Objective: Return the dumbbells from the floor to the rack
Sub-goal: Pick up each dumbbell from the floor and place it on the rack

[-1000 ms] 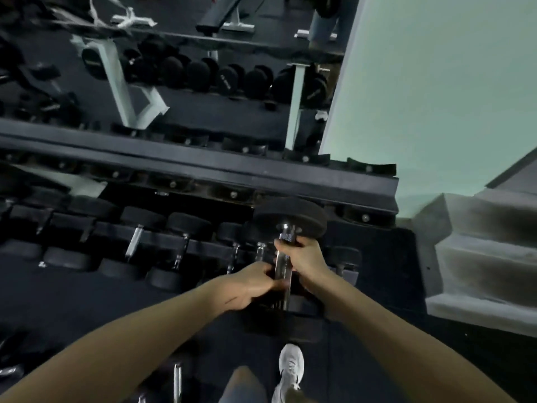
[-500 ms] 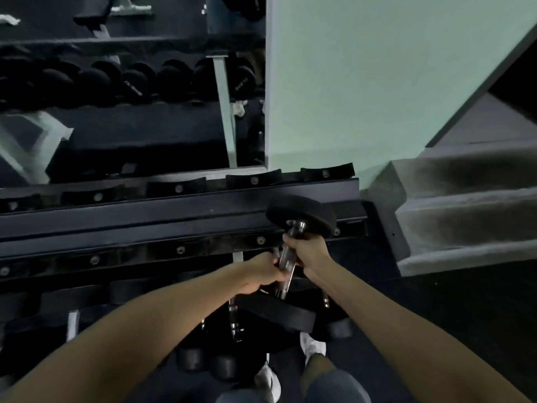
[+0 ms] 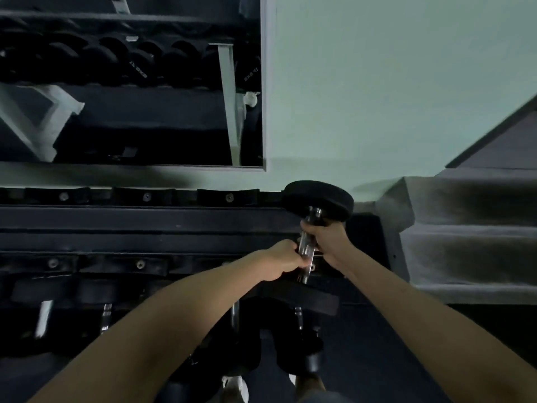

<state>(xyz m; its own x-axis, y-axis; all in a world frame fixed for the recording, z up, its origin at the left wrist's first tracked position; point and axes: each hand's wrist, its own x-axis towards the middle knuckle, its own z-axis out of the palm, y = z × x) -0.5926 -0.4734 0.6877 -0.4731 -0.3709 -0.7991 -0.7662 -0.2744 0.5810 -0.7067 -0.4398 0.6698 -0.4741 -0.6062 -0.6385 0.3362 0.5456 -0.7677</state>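
Rack (image 3: 145,222): black, two tiers, padded saddles along both rails.
Mirror (image 3: 130,112): on the wall behind the rack.
Steps (image 3: 465,228): grey, right of the rack.
Stored dumbbells (image 3: 106,312): rack's lower tier, dim.
Dumbbell (image 3: 318,199): tilted over the rack's right end, far head seemingly clear of the top saddle.
Right hand (image 3: 327,241): curled round its handle, near the far head.
Left hand (image 3: 283,258): curled round the handle, lower.
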